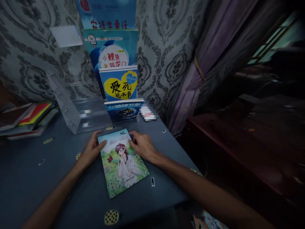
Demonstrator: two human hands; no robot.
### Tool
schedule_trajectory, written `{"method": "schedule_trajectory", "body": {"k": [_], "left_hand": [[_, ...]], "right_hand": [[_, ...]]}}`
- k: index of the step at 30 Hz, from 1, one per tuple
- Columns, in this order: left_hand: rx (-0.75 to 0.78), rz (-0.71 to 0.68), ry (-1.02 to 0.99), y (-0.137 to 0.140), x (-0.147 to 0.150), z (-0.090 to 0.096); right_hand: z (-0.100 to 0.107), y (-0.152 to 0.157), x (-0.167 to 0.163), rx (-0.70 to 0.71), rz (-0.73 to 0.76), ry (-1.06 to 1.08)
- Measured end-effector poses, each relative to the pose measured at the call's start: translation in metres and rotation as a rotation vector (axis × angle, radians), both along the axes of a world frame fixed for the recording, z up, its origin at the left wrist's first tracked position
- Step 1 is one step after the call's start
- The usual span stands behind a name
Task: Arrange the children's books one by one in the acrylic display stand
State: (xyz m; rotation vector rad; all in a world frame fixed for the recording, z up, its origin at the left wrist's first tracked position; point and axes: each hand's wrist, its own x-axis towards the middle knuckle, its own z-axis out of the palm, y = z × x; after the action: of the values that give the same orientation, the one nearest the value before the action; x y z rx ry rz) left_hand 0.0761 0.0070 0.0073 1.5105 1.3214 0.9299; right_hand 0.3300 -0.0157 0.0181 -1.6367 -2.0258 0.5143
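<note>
A paperback book with an illustrated figure in a green meadow on its cover is between my hands, low over the grey table or resting on it. My left hand grips its upper left edge, thumb on the cover. On the upper right edge, my right hand holds it the same way, with the thumb on top. The fingers under the book are hidden. Just beyond stands a clear acrylic rack, its right side filled with upright books, the front one a blue book.
Several books lie stacked at the table's left. A small blurred white item sits right of the rack. Behind are patterned wallpaper and a tied purple curtain. A dark red surface stands beyond the table's right edge.
</note>
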Motion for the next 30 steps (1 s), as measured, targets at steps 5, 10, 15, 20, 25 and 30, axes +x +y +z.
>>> {"method": "schedule_trajectory", "body": {"k": [5, 10, 15, 20, 25, 30], "left_hand": [[-0.045, -0.029, 0.018, 0.004, 0.0, 0.001], [-0.055, -0.025, -0.063, 0.004, 0.002, 0.002], [-0.101, 0.02, -0.159, 0.003, 0.002, 0.002], [-0.273, 0.045, -0.243, -0.001, 0.002, 0.01], [-0.42, -0.106, -0.272, -0.005, 0.001, 0.02], [-0.344, -0.097, -0.375, -0.005, 0.007, 0.027]], "right_hand": [[-0.001, -0.009, -0.02, 0.227, 0.337, -0.114], [-0.012, -0.004, -0.036, 0.14, 0.437, -0.165], [-0.018, 0.0, -0.028, 0.086, 0.196, -0.211], [-0.013, -0.009, -0.02, 0.086, 0.111, -0.268], [-0.003, -0.011, -0.015, 0.075, 0.12, -0.236], [-0.008, 0.013, 0.005, -0.051, 0.05, 0.208]]}}
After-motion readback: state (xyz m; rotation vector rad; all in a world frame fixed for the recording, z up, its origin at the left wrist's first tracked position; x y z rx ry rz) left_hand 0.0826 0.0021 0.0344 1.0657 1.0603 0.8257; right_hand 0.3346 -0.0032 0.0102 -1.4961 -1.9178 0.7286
